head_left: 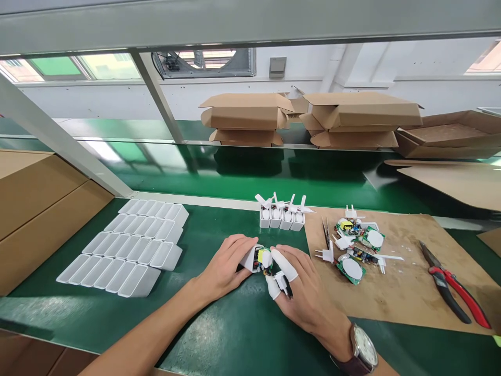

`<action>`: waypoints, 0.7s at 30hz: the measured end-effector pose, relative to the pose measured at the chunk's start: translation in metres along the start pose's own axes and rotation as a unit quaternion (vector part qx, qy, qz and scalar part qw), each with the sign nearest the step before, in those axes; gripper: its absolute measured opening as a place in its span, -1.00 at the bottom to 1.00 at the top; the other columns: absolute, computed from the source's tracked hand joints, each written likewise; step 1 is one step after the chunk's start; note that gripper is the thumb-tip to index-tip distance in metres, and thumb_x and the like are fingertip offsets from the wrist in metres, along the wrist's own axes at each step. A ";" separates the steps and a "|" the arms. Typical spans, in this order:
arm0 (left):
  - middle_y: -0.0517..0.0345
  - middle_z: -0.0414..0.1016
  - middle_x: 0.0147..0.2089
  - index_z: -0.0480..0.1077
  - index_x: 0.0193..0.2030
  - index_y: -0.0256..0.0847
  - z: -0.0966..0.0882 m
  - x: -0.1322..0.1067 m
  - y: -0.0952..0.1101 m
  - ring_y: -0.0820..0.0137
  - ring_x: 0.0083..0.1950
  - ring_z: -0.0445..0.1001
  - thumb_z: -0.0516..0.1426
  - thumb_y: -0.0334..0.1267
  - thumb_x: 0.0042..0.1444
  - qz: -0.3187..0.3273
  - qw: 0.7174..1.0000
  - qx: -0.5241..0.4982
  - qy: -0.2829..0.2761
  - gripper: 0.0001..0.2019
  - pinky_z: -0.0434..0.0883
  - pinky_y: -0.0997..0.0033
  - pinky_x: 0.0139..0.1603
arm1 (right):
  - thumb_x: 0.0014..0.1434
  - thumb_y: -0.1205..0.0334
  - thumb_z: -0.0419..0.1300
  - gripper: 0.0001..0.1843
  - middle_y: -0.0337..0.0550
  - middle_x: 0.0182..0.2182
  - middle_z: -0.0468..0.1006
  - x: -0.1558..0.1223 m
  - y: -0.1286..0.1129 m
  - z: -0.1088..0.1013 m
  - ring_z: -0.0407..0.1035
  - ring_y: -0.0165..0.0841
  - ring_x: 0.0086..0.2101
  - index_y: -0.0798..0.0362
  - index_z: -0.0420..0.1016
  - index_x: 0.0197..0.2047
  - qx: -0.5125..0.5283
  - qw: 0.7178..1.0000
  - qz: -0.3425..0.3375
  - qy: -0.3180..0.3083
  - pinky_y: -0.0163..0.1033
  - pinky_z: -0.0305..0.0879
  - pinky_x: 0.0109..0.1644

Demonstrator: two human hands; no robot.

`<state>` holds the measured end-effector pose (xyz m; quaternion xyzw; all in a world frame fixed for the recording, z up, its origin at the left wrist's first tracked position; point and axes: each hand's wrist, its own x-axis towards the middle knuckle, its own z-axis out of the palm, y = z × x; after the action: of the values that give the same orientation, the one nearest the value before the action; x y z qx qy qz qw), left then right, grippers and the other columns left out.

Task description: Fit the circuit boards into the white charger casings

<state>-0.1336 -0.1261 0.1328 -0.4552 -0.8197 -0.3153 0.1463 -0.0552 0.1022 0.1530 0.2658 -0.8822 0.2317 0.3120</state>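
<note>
My left hand (225, 266) is closed around a small white plastic housing (248, 258) in front of me. A circuit board (263, 257) with a yellow part and a round white part sits at the housing's opening. My right hand (311, 287), with white finger cots (285, 264) on its fingers, grips the circuit board and a white plug piece (280, 281) attached near it. I cannot tell how far the board is inside the housing. Beyond my hands stands a row of white housings (275, 221) with white pieces sticking out of them.
Rows of white housings (133, 277) lie at left. On a brown board (395, 303) at right are several circuit boards (352, 267), tweezers (325, 232) and red-and-black pliers (450, 284). Cardboard boxes (246, 117) stand behind on the green conveyor belt (188, 183); another carton (39, 209) is at far left.
</note>
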 end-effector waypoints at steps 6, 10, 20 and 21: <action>-0.12 0.52 0.21 0.00 0.54 -0.09 -0.001 0.001 0.004 0.10 0.21 0.45 0.15 -0.34 0.37 -0.001 1.000 0.006 0.000 -0.33 0.48 0.00 0.18 | 0.29 0.48 0.14 -0.30 0.18 0.09 0.56 -0.002 0.000 0.001 0.42 -0.01 0.14 0.19 0.11 0.46 0.003 1.000 -0.003 -0.002 0.16 0.55 0.10; -0.11 0.53 0.20 0.02 0.53 -0.06 0.002 0.000 0.009 0.10 0.21 0.44 0.18 -0.32 0.36 -0.017 1.000 -0.010 -0.014 -0.32 0.46 0.00 0.19 | 0.28 0.47 0.12 -0.32 0.20 0.09 0.56 -0.005 0.001 0.005 0.44 0.00 0.14 0.18 0.13 0.45 0.019 0.999 0.003 -0.026 0.19 0.54 0.12; -0.09 0.46 0.35 0.10 0.48 -0.05 0.011 0.001 0.006 0.19 0.35 0.48 0.14 -0.39 0.29 -0.124 0.963 -0.237 -0.027 -0.36 0.45 -0.02 0.37 | 0.45 0.31 0.09 -0.57 0.07 0.16 0.55 -0.003 0.015 -0.002 0.52 -0.17 0.14 -0.06 0.34 0.34 0.126 0.989 0.083 -0.006 0.03 0.56 0.20; -0.08 0.50 0.31 0.14 0.45 -0.06 0.013 0.002 0.005 0.19 0.32 0.51 0.13 -0.39 0.29 -0.138 0.959 -0.245 -0.013 -0.40 0.46 -0.03 0.36 | 0.45 0.32 0.11 -0.57 0.06 0.18 0.55 -0.004 0.017 0.001 0.51 -0.16 0.16 -0.07 0.35 0.34 0.117 0.990 0.076 -0.010 0.04 0.55 0.22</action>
<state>-0.1302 -0.1143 0.1258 -0.3631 -0.7740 -0.5180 -0.0256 -0.0639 0.1160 0.1456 0.2348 -0.8696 0.3540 0.2516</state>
